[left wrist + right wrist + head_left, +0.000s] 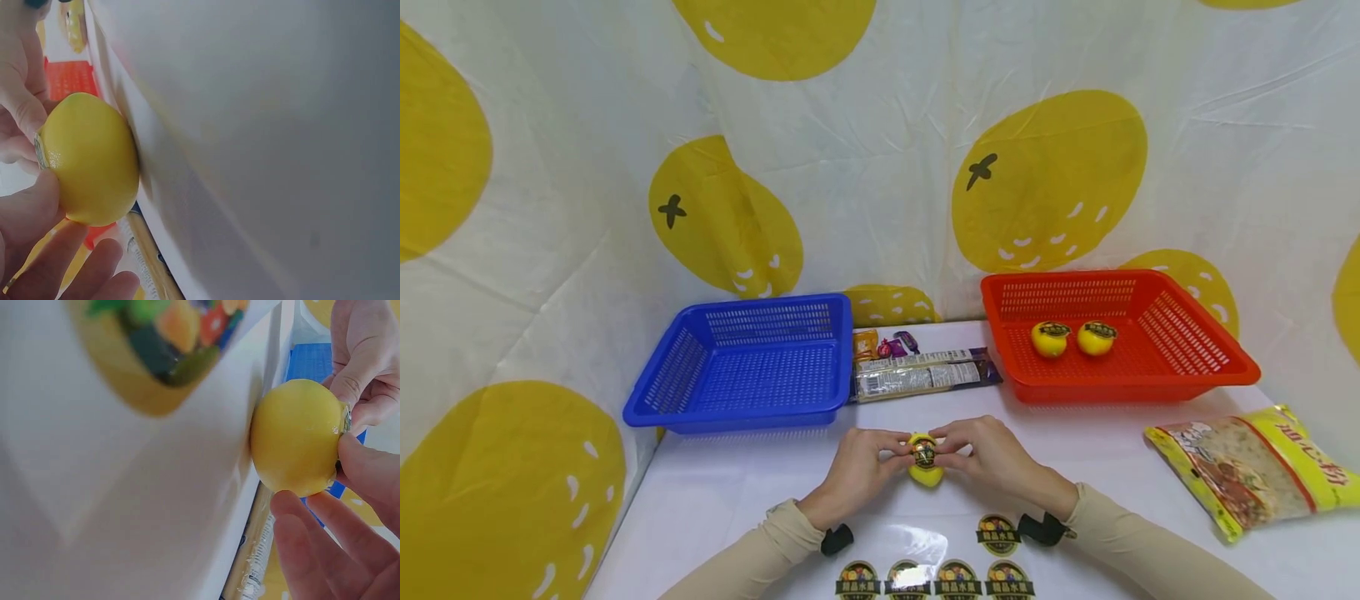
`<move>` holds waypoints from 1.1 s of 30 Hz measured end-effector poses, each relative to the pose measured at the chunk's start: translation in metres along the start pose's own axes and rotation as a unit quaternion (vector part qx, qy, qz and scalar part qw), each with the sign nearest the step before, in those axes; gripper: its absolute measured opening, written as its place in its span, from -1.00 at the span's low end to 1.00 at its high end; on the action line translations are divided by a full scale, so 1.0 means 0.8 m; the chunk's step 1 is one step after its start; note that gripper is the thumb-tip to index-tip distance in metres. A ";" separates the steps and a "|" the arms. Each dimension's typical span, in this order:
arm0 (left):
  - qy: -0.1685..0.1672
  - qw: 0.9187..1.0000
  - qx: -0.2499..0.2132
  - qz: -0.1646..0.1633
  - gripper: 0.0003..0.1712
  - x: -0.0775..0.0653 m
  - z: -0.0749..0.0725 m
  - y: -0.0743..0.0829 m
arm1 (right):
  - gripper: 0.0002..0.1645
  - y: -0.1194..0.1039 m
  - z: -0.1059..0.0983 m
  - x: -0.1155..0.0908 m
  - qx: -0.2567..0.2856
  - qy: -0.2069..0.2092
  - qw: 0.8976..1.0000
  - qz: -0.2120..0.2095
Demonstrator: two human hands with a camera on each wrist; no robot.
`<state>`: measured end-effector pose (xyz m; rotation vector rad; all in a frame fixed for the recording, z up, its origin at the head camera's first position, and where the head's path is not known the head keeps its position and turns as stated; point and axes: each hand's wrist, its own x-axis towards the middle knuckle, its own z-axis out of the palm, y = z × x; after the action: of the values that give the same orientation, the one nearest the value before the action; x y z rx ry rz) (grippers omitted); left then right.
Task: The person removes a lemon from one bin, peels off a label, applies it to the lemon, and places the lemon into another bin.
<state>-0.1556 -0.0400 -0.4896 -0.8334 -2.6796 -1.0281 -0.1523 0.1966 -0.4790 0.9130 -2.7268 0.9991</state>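
Observation:
A yellow lemon (927, 478) rests on the white table between both hands, with a dark and gold round label (924, 453) on its top. My left hand (867, 468) pinches it from the left, thumb and index finger at the label's edge. From the right, my right hand (992, 457) holds the other side the same way. In the left wrist view the lemon (94, 164) shows its smooth side, the label seen edge-on. The right wrist view shows the lemon (297, 437) with the right thumb on the label's edge and fingertips against its side.
Several matching labels (958, 581) lie on a glossy sheet near me. A blue basket (767, 421) stands at the back left; a red basket (1135, 387) at the back right contains two labelled lemons. Between them lie wrapped snacks (917, 379). A yellow food bag (1255, 475) lies far right.

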 end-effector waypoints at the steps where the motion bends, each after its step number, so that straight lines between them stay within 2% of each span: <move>1: -0.001 1.000 0.001 -0.001 -0.89 0.000 0.000 0.000 | -0.91 0.000 0.000 0.000 0.004 -0.001 1.000 0.000; 5: 0.002 1.000 0.000 0.003 -0.89 0.000 0.001 -0.001 | -0.78 0.002 -0.003 0.000 0.023 -0.013 1.000 0.007; 10: 0.005 1.000 -0.010 0.005 -0.88 -0.001 0.000 -0.002 | -0.30 0.002 -0.004 0.002 0.064 -0.064 0.995 0.046; 13: 0.003 1.000 -0.021 -0.005 -0.87 -0.001 0.000 -0.002 | -0.12 0.000 -0.001 0.006 0.069 -0.093 0.992 0.058; 17: -0.002 1.000 -0.026 -0.017 -0.85 0.000 -0.001 -0.001 | -0.12 -0.002 0.005 0.009 0.060 -0.100 0.992 0.049; 23: -0.007 1.000 -0.026 -0.016 -0.81 0.001 -0.004 0.000 | -0.16 -0.004 0.007 0.014 0.046 -0.102 0.992 0.056; 29: -0.015 0.999 -0.035 -0.031 -0.79 0.003 -0.013 0.000 | -0.18 -0.004 0.008 0.017 0.054 -0.106 0.991 0.054; 33: -0.006 0.999 -0.038 -0.033 -0.73 0.008 -0.021 0.003 | -0.18 -0.003 0.008 0.017 0.054 -0.103 0.992 0.058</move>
<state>-0.1606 -0.0471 -0.4736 -0.7722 -2.7106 -1.1489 -0.1616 0.1842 -0.4785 0.9319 -2.9516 1.1434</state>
